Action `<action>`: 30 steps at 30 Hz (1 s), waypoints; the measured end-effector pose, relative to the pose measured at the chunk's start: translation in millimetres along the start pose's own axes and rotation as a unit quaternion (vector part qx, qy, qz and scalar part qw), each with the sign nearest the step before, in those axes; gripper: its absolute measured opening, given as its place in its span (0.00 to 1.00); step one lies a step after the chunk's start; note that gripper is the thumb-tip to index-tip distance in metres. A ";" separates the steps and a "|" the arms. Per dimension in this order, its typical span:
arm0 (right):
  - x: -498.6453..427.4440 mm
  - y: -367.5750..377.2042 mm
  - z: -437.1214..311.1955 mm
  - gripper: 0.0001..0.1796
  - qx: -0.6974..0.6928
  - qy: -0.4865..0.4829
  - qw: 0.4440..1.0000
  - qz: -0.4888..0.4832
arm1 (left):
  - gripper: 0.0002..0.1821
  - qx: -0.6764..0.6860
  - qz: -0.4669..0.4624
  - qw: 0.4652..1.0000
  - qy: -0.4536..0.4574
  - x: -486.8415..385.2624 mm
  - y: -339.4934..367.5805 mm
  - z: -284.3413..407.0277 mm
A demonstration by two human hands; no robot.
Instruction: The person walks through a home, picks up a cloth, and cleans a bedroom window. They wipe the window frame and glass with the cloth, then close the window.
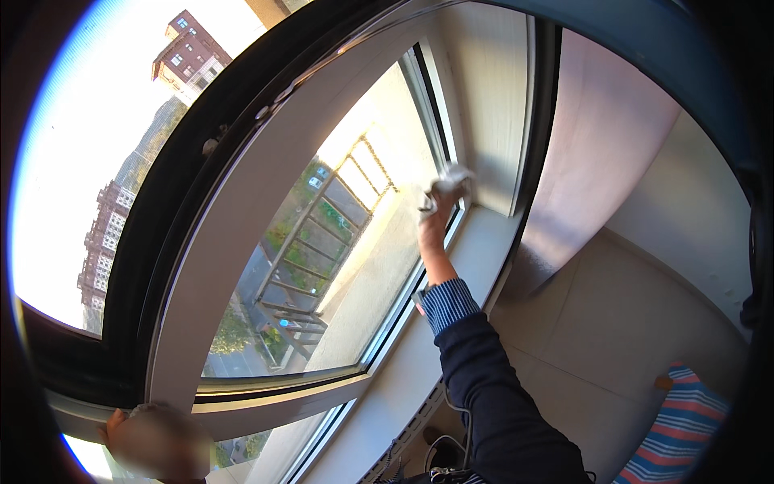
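My right hand (440, 204), blurred by motion, holds a crumpled white cloth (455, 175) at the edge of the window pane (369, 290), close to the side reveal. The cloth shows above the hand and on its left side. A striped cuff and a dark sleeve cover that arm. At the lower left, my left hand (160, 441) is at the corner of the white window frame (211, 254). Most of it is smeared out, with a fingertip showing at its left side; whether it grips the frame is unclear.
Below the pane runs a white sill (402, 357), with a slotted radiator grille (417, 417) along its edge. Black gasketed framing (175, 163) curves along the left. A striped fabric item (683, 423) stands over the tiled floor (562, 363) at right. Outside is a metal railing (302, 227).
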State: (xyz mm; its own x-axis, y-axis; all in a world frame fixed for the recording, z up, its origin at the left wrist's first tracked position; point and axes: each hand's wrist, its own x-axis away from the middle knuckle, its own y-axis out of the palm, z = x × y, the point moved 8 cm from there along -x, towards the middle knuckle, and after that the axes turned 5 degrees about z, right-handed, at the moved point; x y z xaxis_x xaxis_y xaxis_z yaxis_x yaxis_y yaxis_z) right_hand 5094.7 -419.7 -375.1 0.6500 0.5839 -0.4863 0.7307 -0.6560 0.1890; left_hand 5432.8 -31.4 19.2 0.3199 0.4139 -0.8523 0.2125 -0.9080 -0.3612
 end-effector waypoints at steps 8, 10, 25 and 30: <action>138.2 -8.6 86.7 0.37 0.095 0.205 0.972 -0.066 | 0.31 -0.012 -0.082 0.996 -0.027 -8.8 2.5 9.2; 187.0 -14.8 52.4 0.35 -0.028 0.242 0.970 0.000 | 0.30 -0.015 -0.116 0.993 0.000 -12.7 1.9 17.8; 364.3 -25.3 -74.4 0.24 -0.229 0.415 0.878 0.064 | 0.27 -0.023 0.004 0.998 0.060 -23.5 -0.4 31.9; 338.2 -37.3 -93.0 0.29 0.123 0.161 0.969 -0.145 | 0.32 0.000 -0.002 0.994 0.105 -1.9 4.9 20.4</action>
State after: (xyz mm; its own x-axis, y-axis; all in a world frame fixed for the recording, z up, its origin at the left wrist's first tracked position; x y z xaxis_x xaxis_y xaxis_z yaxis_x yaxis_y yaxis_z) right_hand 5306.7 -153.2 -467.3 0.4859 0.8531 -0.1900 0.8459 -0.5138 -0.1435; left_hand 5414.5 -38.0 11.3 0.5045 0.4220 -0.7533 0.2144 -0.9063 -0.3642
